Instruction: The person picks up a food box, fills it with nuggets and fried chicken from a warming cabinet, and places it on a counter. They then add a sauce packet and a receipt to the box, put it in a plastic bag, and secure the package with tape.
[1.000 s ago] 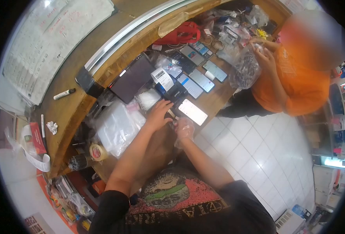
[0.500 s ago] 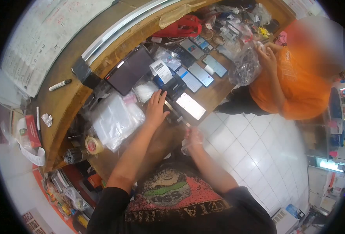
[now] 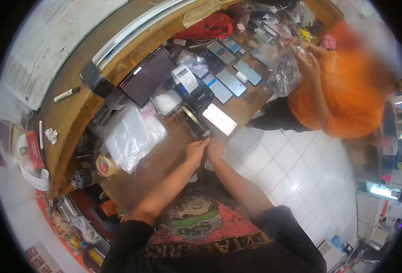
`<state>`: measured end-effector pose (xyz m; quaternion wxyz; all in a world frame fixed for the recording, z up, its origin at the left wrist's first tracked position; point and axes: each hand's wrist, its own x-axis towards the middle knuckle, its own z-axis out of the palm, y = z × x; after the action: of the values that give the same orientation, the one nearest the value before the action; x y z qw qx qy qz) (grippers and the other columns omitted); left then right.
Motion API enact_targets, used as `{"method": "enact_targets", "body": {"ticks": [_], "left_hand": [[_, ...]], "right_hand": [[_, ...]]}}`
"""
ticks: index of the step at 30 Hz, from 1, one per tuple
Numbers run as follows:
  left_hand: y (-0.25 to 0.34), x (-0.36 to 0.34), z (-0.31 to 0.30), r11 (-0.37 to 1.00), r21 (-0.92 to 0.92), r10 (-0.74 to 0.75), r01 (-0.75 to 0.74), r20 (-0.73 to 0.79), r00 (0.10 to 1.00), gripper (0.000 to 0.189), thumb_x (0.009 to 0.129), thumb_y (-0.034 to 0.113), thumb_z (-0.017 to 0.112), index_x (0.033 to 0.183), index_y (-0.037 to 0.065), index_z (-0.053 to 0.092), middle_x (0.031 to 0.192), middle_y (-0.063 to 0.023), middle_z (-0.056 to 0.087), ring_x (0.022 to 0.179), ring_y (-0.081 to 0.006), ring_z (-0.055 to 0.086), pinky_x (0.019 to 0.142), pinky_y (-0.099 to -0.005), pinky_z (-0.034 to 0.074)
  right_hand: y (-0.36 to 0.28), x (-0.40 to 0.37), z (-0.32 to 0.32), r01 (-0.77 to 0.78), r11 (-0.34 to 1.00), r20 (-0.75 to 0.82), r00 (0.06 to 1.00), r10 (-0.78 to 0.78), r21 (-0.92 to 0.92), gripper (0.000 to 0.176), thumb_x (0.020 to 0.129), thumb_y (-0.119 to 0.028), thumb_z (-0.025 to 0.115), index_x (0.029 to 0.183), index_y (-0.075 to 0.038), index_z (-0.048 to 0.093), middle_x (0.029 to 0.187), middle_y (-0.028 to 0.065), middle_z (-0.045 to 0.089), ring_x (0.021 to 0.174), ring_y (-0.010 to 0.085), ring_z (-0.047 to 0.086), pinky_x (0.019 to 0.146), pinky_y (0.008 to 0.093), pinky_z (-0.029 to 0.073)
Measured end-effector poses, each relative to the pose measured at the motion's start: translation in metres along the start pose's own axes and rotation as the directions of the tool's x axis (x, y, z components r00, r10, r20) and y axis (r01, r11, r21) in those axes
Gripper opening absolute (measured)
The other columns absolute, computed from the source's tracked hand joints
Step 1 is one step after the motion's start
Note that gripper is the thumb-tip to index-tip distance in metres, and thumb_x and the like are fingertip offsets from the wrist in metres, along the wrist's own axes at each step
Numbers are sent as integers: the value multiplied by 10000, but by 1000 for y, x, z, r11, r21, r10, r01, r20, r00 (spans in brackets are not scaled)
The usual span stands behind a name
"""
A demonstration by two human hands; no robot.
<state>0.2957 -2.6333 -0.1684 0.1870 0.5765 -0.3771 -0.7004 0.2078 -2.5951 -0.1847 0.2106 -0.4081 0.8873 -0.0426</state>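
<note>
My left hand [image 3: 197, 151] is closed in a pinch at the table's front edge, its fingertips meeting my right hand. What it pinches is too small to make out. My right hand [image 3: 216, 149] is closed on a clear plastic bag [image 3: 208, 164] that wraps about the fingers and hangs below. Just beyond both hands lies a dark object with a gold strip [image 3: 192, 119], which looks like a tape dispenser. A phone with a lit white screen [image 3: 219, 119] rests to its right. Behind it stands a black receipt printer [image 3: 199, 97] with a paper slip [image 3: 184, 79] sticking out.
A stack of clear plastic bags [image 3: 130, 136] lies left, near a tape roll [image 3: 105, 166]. A dark tablet [image 3: 149, 76] leans behind. Several phones [image 3: 232, 83] lie at the back right. A person in an orange shirt [image 3: 348, 98] handles a plastic bag [image 3: 283, 78] on the right.
My left hand has left the dark object with the gold strip and come down and right to my right hand, its spread fingers now pinched. My right hand has shifted slightly left.
</note>
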Motion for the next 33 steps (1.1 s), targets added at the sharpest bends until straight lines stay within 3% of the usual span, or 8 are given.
{"method": "enact_targets", "body": {"ticks": [8, 13, 15, 17, 19, 24, 28, 33], "left_hand": [[-9, 0, 2, 916, 370, 205, -156, -99, 974, 160, 839, 150, 754, 937, 25, 770, 823, -85, 736, 715, -145, 655, 671, -292, 513], [-38, 8, -69, 762, 521, 461, -385, -20, 887, 183, 840, 181, 695, 897, 19, 757, 852, -140, 719, 781, -258, 695, 734, -364, 527], [-35, 1, -98, 720, 532, 559, -445, -65, 827, 163, 842, 144, 714, 922, 7, 751, 863, -140, 720, 722, -242, 678, 697, -364, 522], [-28, -3, -119, 615, 598, 668, -514, -48, 743, 161, 838, 127, 730, 937, 1, 747, 876, -144, 715, 678, -237, 663, 668, -370, 515], [-22, -8, -134, 427, 698, 773, -575, 48, 632, 172, 826, 131, 743, 939, 1, 745, 891, -151, 707, 651, -244, 652, 648, -380, 509], [3, -25, -141, 631, 661, 612, -406, -103, 784, 184, 805, 86, 755, 974, 15, 740, 694, -104, 631, 655, -247, 621, 650, -362, 501], [24, -32, -139, 868, 437, 339, -238, -169, 926, 196, 830, 77, 738, 1017, 17, 731, 744, -87, 681, 691, -211, 646, 649, -319, 510], [-4, 2, -146, 787, 381, 564, -485, -128, 816, 173, 892, 96, 666, 1028, 5, 723, 828, -98, 715, 747, -205, 668, 680, -308, 520]], "right_hand": [[22, -12, 45, -88, 938, 104, 993, 56, 336, 252, 921, -255, 571, 876, -77, 743, 817, 126, 725, 768, 271, 724, 672, 393, 571], [28, -28, -18, -640, 338, 588, 768, 254, 690, 255, 918, -231, 542, 953, -54, 722, 771, 116, 694, 674, 226, 682, 678, 370, 560], [71, -7, 12, -165, 618, 123, 986, 110, 769, 263, 904, -236, 552, 1039, -73, 709, 855, 133, 703, 686, 225, 673, 684, 362, 554], [66, 4, -14, 79, 778, -154, 988, 23, 623, 319, 885, -236, 561, 1135, -80, 681, 957, 154, 705, 781, 239, 678, 737, 355, 549], [17, 15, -102, 61, 740, -182, 980, 84, 670, 407, 850, -234, 577, 1223, -85, 645, 1045, 171, 698, 944, 273, 679, 838, 364, 538], [-69, 118, -175, 361, 828, -361, 909, -209, 429, 474, 816, -297, 671, 1210, -34, 658, 1276, 169, 627, 1188, 320, 591, 1039, 367, 437], [-88, 184, -185, 494, 835, -133, 870, -475, 244, 587, 771, -419, 738, 1209, -36, 660, 1281, 199, 608, 1196, 354, 571, 1029, 404, 442], [-71, 128, -251, 476, 841, -59, 876, -478, 259, 478, 770, -384, 788, 1076, -24, 720, 1115, 149, 681, 1025, 297, 650, 904, 366, 502]]}}
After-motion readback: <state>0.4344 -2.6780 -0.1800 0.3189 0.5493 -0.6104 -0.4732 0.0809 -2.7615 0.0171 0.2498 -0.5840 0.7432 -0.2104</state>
